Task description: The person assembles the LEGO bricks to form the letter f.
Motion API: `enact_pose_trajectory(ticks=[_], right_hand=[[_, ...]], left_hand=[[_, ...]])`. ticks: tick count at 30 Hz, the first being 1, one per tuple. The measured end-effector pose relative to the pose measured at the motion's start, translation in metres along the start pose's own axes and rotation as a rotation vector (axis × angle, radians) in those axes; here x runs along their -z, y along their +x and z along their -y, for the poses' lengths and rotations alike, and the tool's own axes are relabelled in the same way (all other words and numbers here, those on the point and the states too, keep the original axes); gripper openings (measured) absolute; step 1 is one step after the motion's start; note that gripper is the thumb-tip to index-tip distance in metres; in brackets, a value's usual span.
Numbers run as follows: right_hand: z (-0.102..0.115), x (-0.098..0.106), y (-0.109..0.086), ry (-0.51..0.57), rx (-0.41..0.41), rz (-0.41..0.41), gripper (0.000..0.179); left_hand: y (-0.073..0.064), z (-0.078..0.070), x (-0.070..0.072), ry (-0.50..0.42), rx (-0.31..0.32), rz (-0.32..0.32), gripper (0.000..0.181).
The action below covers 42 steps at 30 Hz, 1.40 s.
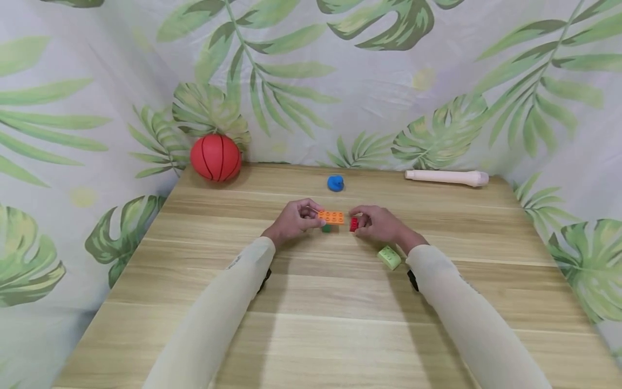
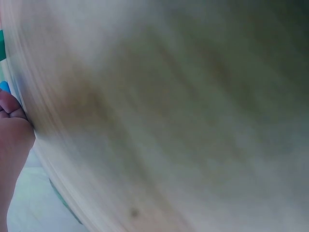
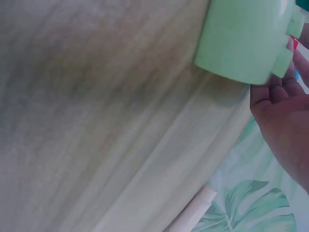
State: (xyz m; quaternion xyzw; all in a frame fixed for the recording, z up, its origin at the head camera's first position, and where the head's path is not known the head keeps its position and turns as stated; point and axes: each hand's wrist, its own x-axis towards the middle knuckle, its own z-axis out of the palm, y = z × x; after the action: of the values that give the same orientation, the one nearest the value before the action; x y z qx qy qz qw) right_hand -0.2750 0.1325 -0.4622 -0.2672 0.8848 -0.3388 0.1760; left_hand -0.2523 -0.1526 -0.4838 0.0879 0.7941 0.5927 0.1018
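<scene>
Over the middle of the table, my left hand (image 1: 295,219) pinches an orange toy building brick (image 1: 331,217) with rows of studs on top. Partly hidden under it is a dark green brick (image 1: 326,228); whether the two are joined I cannot tell. Just to the right, the fingers of my right hand (image 1: 380,224) hold a small red brick (image 1: 354,224), apart from the orange one. A light green brick (image 1: 389,257) lies on the table below the right wrist and looms large in the right wrist view (image 3: 246,38). The left wrist view catches only part of the left hand (image 2: 13,140).
A red ball (image 1: 216,158) sits at the table's back left corner. Beyond the hands is a small blue object (image 1: 335,183). A pale pink microphone-shaped stick (image 1: 447,178) lies along the back right edge, before a leaf-patterned curtain (image 1: 369,102). All stand on a wooden table (image 1: 330,313).
</scene>
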Motion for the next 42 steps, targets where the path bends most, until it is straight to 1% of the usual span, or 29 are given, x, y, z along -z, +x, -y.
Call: enact_pose_trajectory(ticks=[4,6,10,13,21,26,30,35,38,40,42], right_hand=[[0.003,-0.001,-0.001,-0.042,-0.01,-0.009,0.042],[0.004,-0.002,-0.002,-0.046,-0.024,-0.017,0.04],[0.004,-0.006,-0.001,-0.043,-0.034,-0.042,0.03],[0.002,-0.009,0.0,-0.059,-0.022,-0.066,0.022],[0.003,-0.008,-0.001,-0.123,0.007,-0.099,0.015],[0.004,-0.01,-0.003,-0.135,-0.016,-0.098,0.017],[0.006,-0.01,-0.005,-0.117,-0.052,-0.094,0.017],[0.011,-0.01,-0.008,-0.075,-0.06,-0.104,0.018],[0.018,-0.01,-0.008,-0.036,-0.041,-0.13,0.026],[0.023,-0.01,-0.007,-0.005,-0.029,-0.162,0.031],[0.03,-0.009,-0.005,0.016,-0.015,-0.204,0.033]], left_hand=[[0.001,-0.001,0.0,0.005,-0.007,0.002,0.03],[0.001,0.0,0.0,0.008,-0.004,0.002,0.03],[0.001,0.001,0.001,0.01,0.003,-0.002,0.03],[0.001,0.0,0.0,0.012,0.005,-0.002,0.03],[-0.001,-0.002,0.002,0.002,0.007,0.001,0.031],[-0.003,-0.001,0.001,-0.002,0.0,0.005,0.03],[-0.004,0.001,0.001,-0.012,-0.006,0.009,0.03],[-0.004,0.003,0.002,-0.014,-0.005,0.02,0.031],[-0.005,0.003,0.002,-0.011,-0.003,0.02,0.031],[-0.006,0.002,0.002,-0.009,-0.004,0.02,0.031],[-0.006,0.001,0.003,-0.004,-0.007,0.019,0.031]])
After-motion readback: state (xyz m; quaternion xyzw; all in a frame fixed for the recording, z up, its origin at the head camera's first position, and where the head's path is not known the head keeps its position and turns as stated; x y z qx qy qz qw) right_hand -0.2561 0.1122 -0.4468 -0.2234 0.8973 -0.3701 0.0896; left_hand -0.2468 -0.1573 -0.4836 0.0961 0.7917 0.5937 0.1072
